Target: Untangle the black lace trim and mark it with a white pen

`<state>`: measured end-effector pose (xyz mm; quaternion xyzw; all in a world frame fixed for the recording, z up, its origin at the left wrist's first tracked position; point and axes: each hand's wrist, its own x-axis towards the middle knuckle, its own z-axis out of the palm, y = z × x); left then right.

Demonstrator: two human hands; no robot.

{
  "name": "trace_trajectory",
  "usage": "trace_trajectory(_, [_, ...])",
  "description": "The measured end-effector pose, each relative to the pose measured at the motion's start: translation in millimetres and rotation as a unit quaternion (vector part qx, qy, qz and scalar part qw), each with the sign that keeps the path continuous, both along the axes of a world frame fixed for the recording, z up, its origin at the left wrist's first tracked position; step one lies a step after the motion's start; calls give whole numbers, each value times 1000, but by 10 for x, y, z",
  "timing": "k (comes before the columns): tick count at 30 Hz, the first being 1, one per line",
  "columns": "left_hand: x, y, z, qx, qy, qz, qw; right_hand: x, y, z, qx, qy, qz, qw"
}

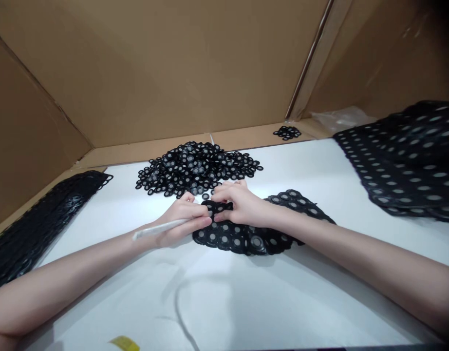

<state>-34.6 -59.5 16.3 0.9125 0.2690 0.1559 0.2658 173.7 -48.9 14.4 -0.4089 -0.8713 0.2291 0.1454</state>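
Note:
A black sheet with rows of round pale openings [237,241] lies on the white table, partly under my right forearm. My left hand [184,217] is closed at the sheet's left edge, with thumb and forefinger together. A slim white stick [160,228] is held in it, jutting back towards the wrist; its front end is hidden. With bent fingers, my right hand [241,204] pinches the sheet's upper left part, close to the left fingertips. Just beyond both hands is a heap of small black rings [195,165], a few of them lying loose near the fingers.
A long black bundle [45,219] lies along the left side. At right, a larger dotted black sheet [410,161] drapes over the table edge. A small group of rings [287,132] and clear plastic [343,118] lie on cardboard at the back. Cardboard walls [173,68] enclose the table.

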Motion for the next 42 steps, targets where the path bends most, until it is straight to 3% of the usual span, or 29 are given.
trace_trajectory(16, [-11,70,-78,-43,22,-15,999,6,-14,21,-1,0,15,1000])
trace_trajectory(22, [-24,-2,-84,90,11,-35,995,9,-13,62,-26,-55,-22,998])
trace_trajectory(26, [-3,-46,-136,216,-26,-38,975,2,-16,110,-42,-69,-37,996])
trace_trajectory(29, [-7,-60,-143,265,-36,-34,963,-7,-23,150,-69,-75,-50,994])
trace_trajectory(35, [-63,-53,-100,190,-83,-101,973,-24,-42,175,-93,-60,-39,993])
trace_trajectory(42, [-58,-27,-50,128,-76,-99,984,-6,-33,118,-93,17,-3,995])
